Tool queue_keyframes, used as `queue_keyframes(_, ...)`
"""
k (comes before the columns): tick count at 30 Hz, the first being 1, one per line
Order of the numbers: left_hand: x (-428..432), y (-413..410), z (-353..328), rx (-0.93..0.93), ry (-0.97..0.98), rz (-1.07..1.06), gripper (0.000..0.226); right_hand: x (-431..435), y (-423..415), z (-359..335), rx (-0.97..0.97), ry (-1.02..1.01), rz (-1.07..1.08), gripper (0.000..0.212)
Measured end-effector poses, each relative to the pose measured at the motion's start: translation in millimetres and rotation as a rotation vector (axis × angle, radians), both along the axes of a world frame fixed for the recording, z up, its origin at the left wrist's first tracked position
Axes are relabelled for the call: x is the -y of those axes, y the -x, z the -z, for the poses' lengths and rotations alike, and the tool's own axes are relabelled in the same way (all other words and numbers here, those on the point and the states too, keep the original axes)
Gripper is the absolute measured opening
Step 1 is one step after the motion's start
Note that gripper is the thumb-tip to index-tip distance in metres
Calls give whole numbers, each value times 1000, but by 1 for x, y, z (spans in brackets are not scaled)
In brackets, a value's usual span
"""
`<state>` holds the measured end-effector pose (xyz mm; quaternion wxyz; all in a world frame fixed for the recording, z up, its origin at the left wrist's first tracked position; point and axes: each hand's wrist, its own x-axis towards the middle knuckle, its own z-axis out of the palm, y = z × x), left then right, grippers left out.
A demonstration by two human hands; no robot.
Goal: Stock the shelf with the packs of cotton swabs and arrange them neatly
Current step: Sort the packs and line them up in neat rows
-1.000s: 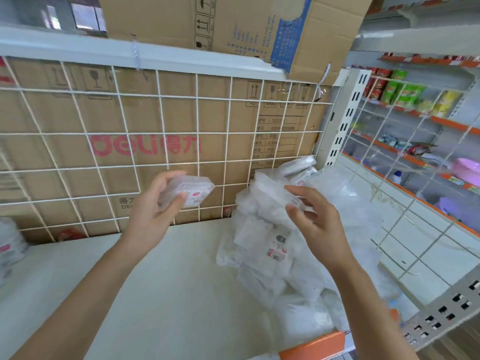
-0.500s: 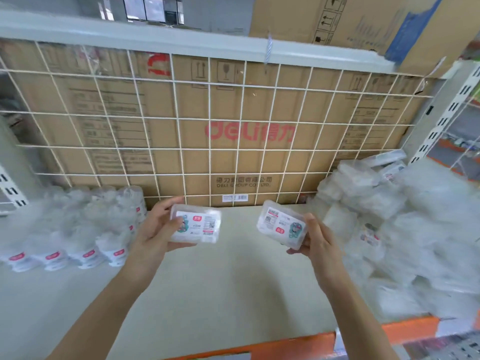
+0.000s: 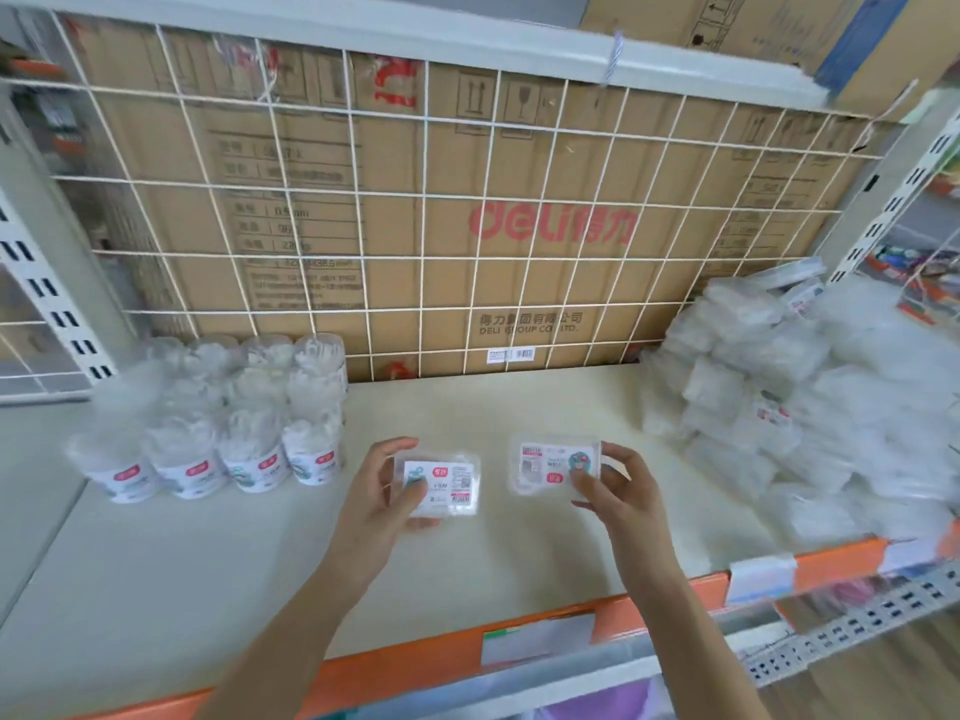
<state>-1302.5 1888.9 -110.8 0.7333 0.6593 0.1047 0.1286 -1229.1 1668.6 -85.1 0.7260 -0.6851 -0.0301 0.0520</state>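
A: What do the hands hold?

B: At lower centre of the frame, the left hand (image 3: pixel 375 504) pinches a flat clear pack of cotton swabs (image 3: pixel 448 483) between thumb and curled fingers, label up. Just to its right, the right hand (image 3: pixel 619 493) pinches a second pack (image 3: pixel 544 465) the same way. Both are over the pale shelf (image 3: pixel 467 407); I cannot tell whether they touch it.

A: And the other stock?

B: A loose heap of packs (image 3: pixel 779 407) lies at the right edge. Round swab tubs (image 3: pixel 234 428) stand in rows at the left, before the wire grid (image 3: pixel 423 257) and a cardboard box (image 3: pixel 519 168).
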Motion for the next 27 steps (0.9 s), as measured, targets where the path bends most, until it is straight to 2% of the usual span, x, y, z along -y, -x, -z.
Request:
queue_keyframes(7,-8,-3,0,-35,9,56,48,-17,4,-2,41,-17,-113,16)
queue_keyframes(12,-6,-1,4,-23,53,46,37,-44,-6,-3,36,41,-205,28)
queue_keyframes(15,-7,2,3,-32,73,47,41,-67,-16,-4,91,94,-276,17)
queue_keyframes(22,-10,1,2,-48,83,78,55,-104,-16,-5,274,205,-444,16)
queue_keyframes(27,-12,-1,6,-50,150,7,52,-103,-13,3,315,271,-479,22)
